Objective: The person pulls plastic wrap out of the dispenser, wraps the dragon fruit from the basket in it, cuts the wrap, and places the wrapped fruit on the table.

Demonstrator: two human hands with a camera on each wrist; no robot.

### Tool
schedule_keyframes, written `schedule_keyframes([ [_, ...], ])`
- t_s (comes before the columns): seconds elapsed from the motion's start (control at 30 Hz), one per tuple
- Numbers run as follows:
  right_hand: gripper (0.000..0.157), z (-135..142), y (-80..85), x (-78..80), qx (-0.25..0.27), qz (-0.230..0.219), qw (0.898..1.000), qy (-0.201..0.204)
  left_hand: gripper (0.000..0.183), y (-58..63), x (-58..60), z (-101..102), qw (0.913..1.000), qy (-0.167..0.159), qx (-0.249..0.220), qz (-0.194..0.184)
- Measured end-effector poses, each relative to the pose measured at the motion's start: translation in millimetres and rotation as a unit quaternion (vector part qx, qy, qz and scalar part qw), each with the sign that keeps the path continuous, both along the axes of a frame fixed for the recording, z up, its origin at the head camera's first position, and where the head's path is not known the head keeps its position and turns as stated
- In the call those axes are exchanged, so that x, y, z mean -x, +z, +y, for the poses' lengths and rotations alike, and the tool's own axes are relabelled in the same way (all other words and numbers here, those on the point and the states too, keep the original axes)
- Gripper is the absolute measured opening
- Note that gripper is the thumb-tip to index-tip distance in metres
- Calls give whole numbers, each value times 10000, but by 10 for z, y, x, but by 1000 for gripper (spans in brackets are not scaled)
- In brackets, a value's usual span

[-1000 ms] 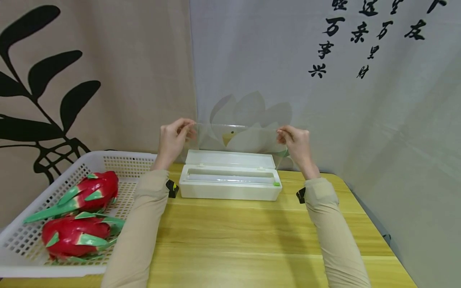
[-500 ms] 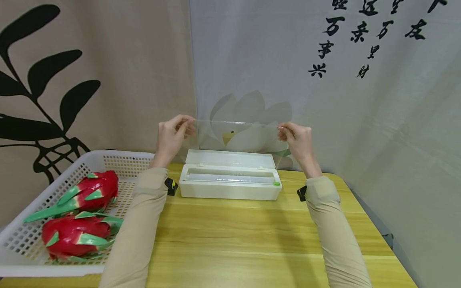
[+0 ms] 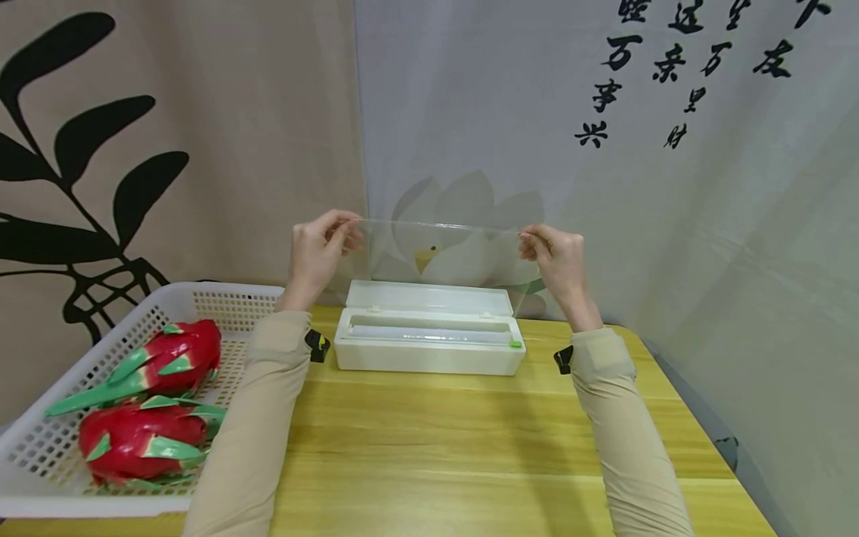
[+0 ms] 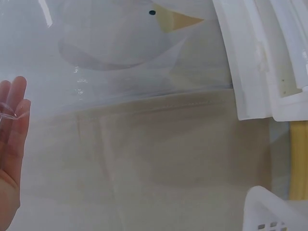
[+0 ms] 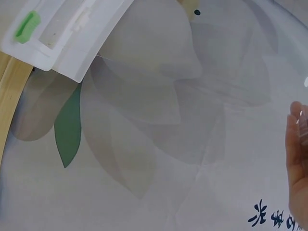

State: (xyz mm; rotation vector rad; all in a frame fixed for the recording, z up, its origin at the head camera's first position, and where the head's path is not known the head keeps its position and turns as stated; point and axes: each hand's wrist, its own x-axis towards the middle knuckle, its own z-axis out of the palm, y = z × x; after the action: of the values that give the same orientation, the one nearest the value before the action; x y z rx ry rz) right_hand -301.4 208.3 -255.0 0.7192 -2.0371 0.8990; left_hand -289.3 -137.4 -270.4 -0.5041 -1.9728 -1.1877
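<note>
A clear sheet of plastic wrap [image 3: 443, 250] is stretched above and behind a white wrap dispenser box [image 3: 429, 356]. My left hand [image 3: 315, 253] pinches its upper left corner between thumb and fingers. At the upper right corner my right hand [image 3: 555, 261] pinches it the same way. The box stands on the table with its lid [image 3: 429, 298] raised at the back, and a roll of wrap [image 3: 429, 333] lies inside. A green slider [image 5: 27, 26] sits at the box's right end in the right wrist view. Both hands show only at the edges of the wrist views.
A white perforated basket [image 3: 168, 294] stands on the left of the wooden table [image 3: 416, 455]. Two red dragon fruits [image 3: 144, 440] with green leaf tips lie in it, close to my left forearm. A printed curtain [image 3: 470, 112] hangs behind the table.
Both hands have risen slightly and moved a little apart, carrying the wrap's upper edge higher. The box and basket have stayed in place.
</note>
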Motion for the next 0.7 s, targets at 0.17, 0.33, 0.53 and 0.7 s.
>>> schedule_keyframes([
  [0.17, 14, 0, 29, 2, 2, 109, 9999, -3, 16, 34, -4, -2, 10000, 21, 23, 52],
  [0.33, 13, 2, 53, 1, 81, 188, 9998, 25, 17, 76, -14, -4, 9999, 26, 54, 84],
  [0.53, 14, 0, 88, -13, 111, 291, 9995, -19, 16, 128, -38, 2, 9998, 91, 140, 141],
  [0.7, 13, -4, 126, -26, 138, 380, 9992, 27, 16, 168, -55, 7, 9997, 73, 106, 212],
])
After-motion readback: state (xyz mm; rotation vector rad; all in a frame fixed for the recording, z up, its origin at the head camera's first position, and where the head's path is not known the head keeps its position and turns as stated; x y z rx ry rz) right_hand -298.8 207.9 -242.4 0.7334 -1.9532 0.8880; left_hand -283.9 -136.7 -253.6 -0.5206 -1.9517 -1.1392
